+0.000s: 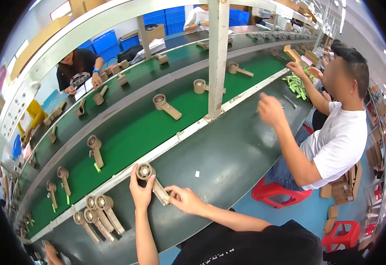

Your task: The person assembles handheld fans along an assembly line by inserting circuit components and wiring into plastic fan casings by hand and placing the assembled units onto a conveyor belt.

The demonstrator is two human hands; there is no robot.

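Observation:
Over the near edge of the dark work surface, I hold a tan handheld fan (160, 191) with a round head and an open-looking handle. My left hand (141, 191) wraps its fingers and thumb round the fan head. At the handle's lower end, my right hand (186, 200) pinches with its fingertips. To the left of my left hand lies a group of several similar fans (106, 213), side by side with their heads away from me. A small white square (197, 174) rests on the surface beyond my right hand.
Beyond a pale rail, a green conveyor belt (131, 145) carries spaced fans, some with green pieces attached. A white post (218, 57) rises beside it. At right, a co-worker in a white shirt (341, 132) sits on a red stool (278, 196) near a pile of green cylinders (295, 85).

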